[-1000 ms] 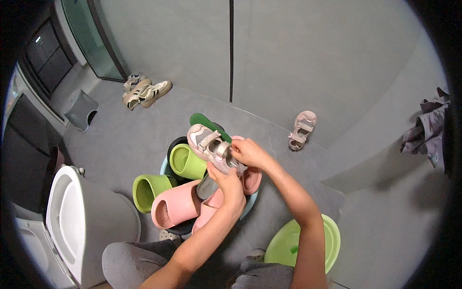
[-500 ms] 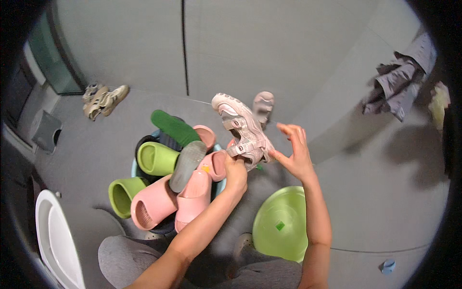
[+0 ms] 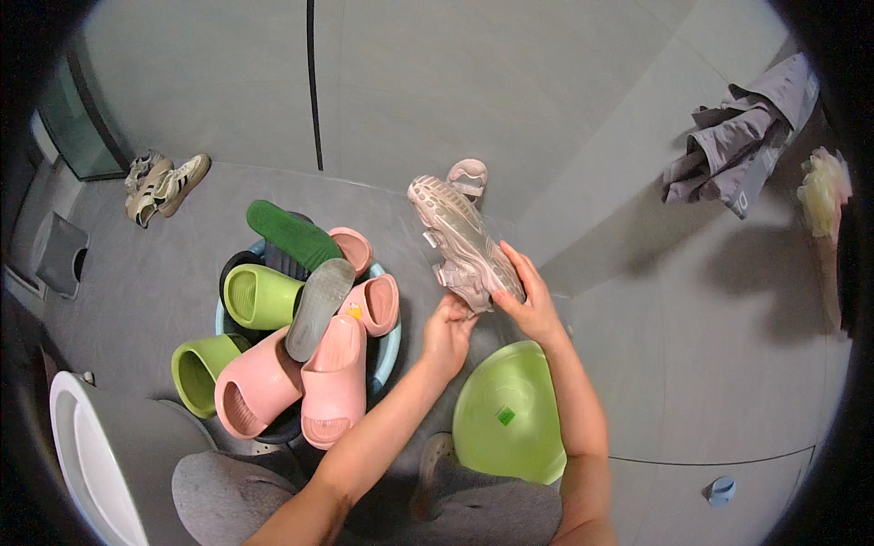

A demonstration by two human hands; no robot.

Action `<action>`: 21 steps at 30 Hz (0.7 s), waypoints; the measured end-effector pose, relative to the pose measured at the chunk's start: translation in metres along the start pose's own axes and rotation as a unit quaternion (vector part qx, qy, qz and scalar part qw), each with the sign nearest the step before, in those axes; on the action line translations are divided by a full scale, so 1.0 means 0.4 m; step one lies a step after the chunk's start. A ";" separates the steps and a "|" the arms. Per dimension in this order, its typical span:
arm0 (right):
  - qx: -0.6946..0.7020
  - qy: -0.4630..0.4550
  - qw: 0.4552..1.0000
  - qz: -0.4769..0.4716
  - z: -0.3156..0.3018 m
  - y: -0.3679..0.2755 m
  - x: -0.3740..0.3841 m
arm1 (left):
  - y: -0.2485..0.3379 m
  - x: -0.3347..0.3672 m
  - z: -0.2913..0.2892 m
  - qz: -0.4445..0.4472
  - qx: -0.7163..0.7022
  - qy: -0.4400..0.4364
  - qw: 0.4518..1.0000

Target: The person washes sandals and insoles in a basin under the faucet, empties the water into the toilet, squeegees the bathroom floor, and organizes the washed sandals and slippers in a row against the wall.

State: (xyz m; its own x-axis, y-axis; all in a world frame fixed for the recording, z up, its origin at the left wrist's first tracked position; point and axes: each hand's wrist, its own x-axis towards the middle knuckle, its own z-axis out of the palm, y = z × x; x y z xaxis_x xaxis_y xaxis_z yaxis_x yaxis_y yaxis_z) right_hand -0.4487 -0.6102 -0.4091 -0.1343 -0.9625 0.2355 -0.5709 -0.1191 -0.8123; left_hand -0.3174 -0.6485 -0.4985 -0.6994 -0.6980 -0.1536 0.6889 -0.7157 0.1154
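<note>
A pale pink strappy sandal (image 3: 466,238) is in both my hands, tilted with its worn, grooved sole turned up. My left hand (image 3: 446,338) is closed on the heel end from below. Along the sole's right edge my right hand (image 3: 533,305) grips it, thumb on the sole near the heel. Past the toe, a matching pale pink sandal (image 3: 469,173) rests by the wall. Left of my left hand, a light blue basin (image 3: 391,350) is heaped with pink slides (image 3: 335,373), lime green slides (image 3: 264,296), a grey insole (image 3: 319,309) and a dark green insole (image 3: 289,232).
A lime green basin (image 3: 510,437) stands by my right forearm. Beige sneakers (image 3: 168,191) and a grey stool (image 3: 62,255) are far left, a white-rimmed tub (image 3: 77,437) near left. Grey cloth (image 3: 737,150) and a yellow bath puff (image 3: 824,196) hang on the right.
The sandal has turned from showing its straps to showing its sole. My right hand, apart and open before, has closed on it. The view has shifted slightly.
</note>
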 end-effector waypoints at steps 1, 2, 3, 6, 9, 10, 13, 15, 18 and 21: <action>-0.013 0.014 1.000 -0.010 -0.002 0.006 0.002 | 0.001 -0.003 0.003 0.050 0.045 0.064 0.996; -0.020 0.027 0.999 -0.017 0.006 0.014 -0.002 | 0.010 -0.017 0.005 0.099 0.093 0.132 0.982; -0.018 0.026 0.999 -0.016 0.009 0.018 -0.005 | 0.030 -0.015 0.020 0.093 0.099 0.092 0.987; -0.030 0.021 0.999 -0.019 0.024 0.021 -0.017 | 0.062 -0.004 0.108 0.026 0.061 0.106 0.992; -0.078 -0.024 0.997 0.015 0.057 0.012 -0.026 | 0.048 0.041 0.122 0.078 0.097 0.079 0.989; -0.079 -0.025 0.996 0.017 0.060 0.017 -0.031 | 0.039 0.046 0.128 0.086 0.102 0.104 0.986; -0.061 -0.043 0.996 0.037 0.080 0.026 -0.019 | 0.031 0.064 0.097 0.094 0.097 0.096 0.986; -0.113 -0.052 0.989 0.080 0.099 0.021 -0.027 | 0.026 0.062 0.078 0.090 0.109 0.095 0.985; -0.180 -0.019 0.983 0.043 0.113 0.041 -0.036 | 0.020 0.051 0.051 0.070 0.241 0.082 0.965; -0.235 0.057 0.970 -0.013 0.126 0.069 -0.042 | 0.004 0.065 0.038 0.119 0.217 0.072 0.966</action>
State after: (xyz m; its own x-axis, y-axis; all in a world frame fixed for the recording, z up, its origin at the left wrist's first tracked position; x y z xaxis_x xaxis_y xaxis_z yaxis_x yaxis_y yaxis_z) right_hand -0.4216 -0.6097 -0.4623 -0.1885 -0.9240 0.3327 -0.8780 0.0068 -0.4786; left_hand -0.3372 -0.6683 -0.4873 -0.4766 -0.8554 -0.2029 0.6602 -0.5006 0.5599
